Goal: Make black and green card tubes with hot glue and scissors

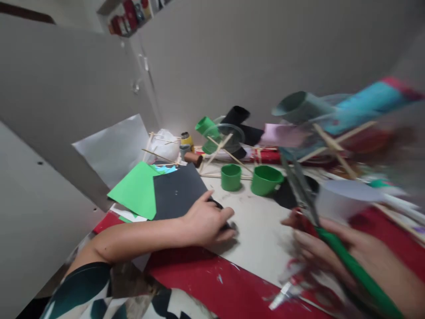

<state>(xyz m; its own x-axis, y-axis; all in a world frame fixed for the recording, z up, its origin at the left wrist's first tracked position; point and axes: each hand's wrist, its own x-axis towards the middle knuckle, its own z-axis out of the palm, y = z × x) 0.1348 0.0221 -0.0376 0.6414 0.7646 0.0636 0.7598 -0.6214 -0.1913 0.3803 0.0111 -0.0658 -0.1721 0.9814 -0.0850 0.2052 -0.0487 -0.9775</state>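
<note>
My left hand (209,221) rests at the edge of a black sheet (175,190), over a white board (255,235). Its fingers are curled over something small and dark, mostly hidden beneath them. My right hand (352,248), blurred by motion, is closed around scissors (307,197) with a green handle, blades pointing up and away. Below that hand lies a blurred red and silver item (288,292) whose kind I cannot make out. A green paper ring (231,177) and a wider green ring (265,180) stand on the board between my hands.
A green sheet (137,192) lies left of the black one. Behind stand a stick frame with a clear disc (229,135) and paper tubes, and a larger blurred wheel (328,119). A white paper roll (345,197) is at right. Red surface (199,270) borders the front.
</note>
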